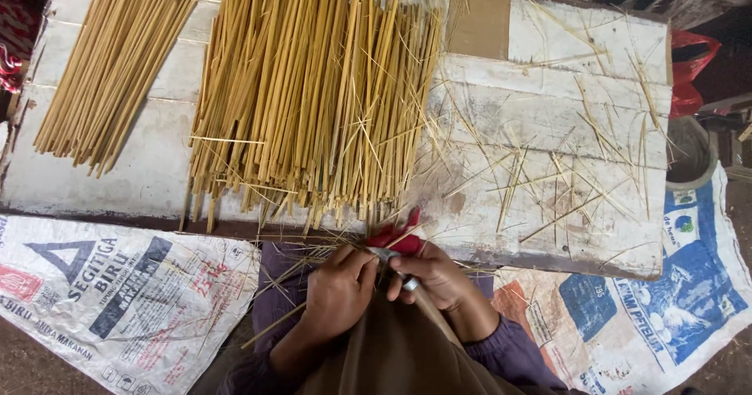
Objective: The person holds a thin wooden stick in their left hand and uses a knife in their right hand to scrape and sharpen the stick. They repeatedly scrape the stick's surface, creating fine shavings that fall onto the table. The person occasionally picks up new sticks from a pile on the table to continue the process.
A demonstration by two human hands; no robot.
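Both hands meet at the near edge of the whitewashed plank worktop [548, 74]; the left hand [338, 289] is curled around a thin yellow bamboo splint [286, 317] slanting across the lap, and the right hand [435, 277] is clenched on a small metal blade [385, 254] beside a red rag [399, 234]. The blade sits so near the left fingers that I reckon a slip could nick them; behind lie two heaps of cut splints, a large one [313, 90] and a smaller one [110, 58], with two printed sacks [117, 301] spread below.
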